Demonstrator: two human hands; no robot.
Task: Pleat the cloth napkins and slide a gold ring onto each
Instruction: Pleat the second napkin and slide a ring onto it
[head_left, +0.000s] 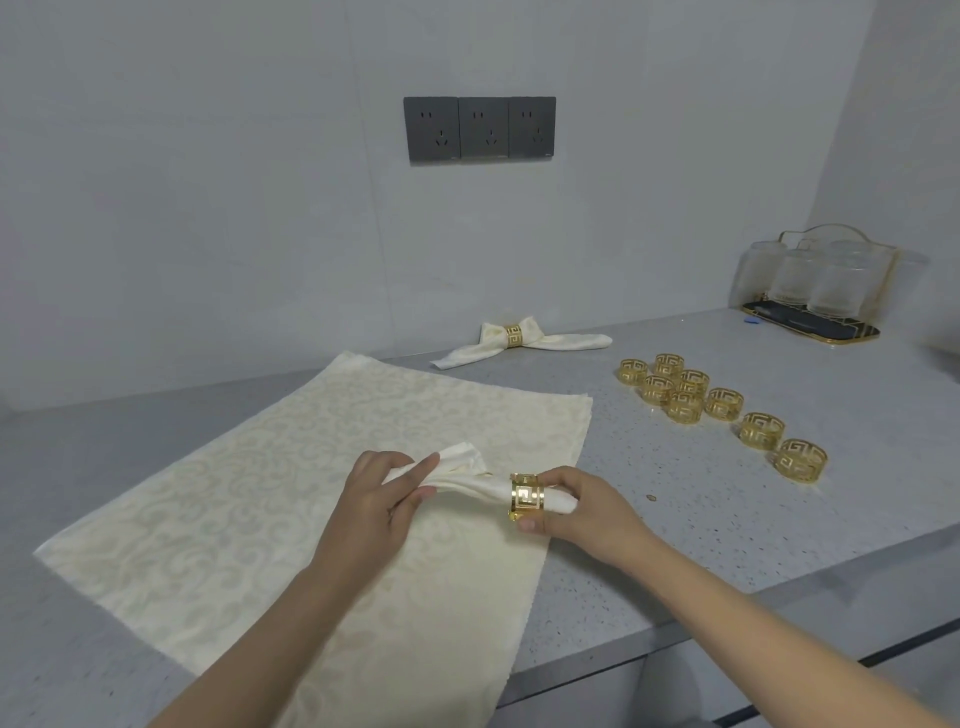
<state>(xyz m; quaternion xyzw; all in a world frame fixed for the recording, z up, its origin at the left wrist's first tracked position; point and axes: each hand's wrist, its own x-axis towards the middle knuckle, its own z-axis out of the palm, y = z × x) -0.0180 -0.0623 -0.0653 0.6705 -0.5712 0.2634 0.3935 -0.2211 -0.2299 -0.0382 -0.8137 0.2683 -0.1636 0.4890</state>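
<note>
A cream napkin, gathered into a narrow bundle (470, 480), is held above a stack of flat cream napkins (270, 499) spread on the grey counter. My left hand (382, 501) grips the bundle's left part, its loose end fanning out above my fingers. My right hand (576, 506) pinches a gold ring (527, 499) that sits around the bundle near its right end; a short folded tip pokes out past the ring. A finished napkin with a gold ring (514, 340) lies near the wall.
Several loose gold rings (691, 397) lie on the counter (675, 519) to the right. A gold-rimmed tray with glass cups (815, 291) stands at the back right. Three dark wall sockets (480, 128) are above. The counter's front edge runs along the lower right.
</note>
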